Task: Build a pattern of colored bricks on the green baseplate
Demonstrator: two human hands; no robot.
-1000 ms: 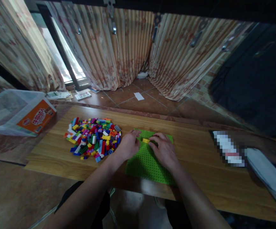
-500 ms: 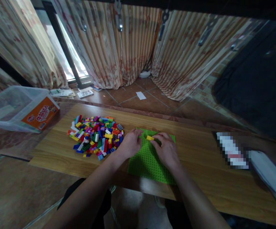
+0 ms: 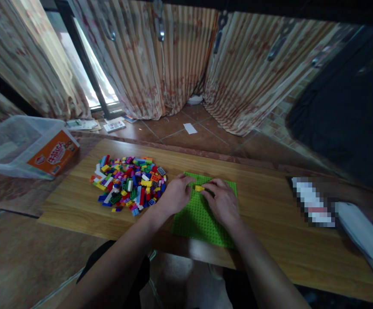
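Risk: uneven pinch could skew yellow toy brick point(image 3: 199, 188), 11 o'clock over green baseplate point(image 3: 199, 225) | right hand point(image 3: 223, 202): fingers grasping brick | left hand point(image 3: 177, 195): fingers' hold unclear

Ok so your brick point(image 3: 199, 188) is yellow, your baseplate point(image 3: 199, 221) lime green, your loose pieces point(image 3: 130, 185) multicoloured, and your curtains point(image 3: 186, 56) tan-striped.

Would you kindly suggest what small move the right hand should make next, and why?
Probably a gentle downward press: the right hand has the small yellow plastic brick at its fingertips, over the studded green plastic baseplate, though whether the brick is seated cannot be told.
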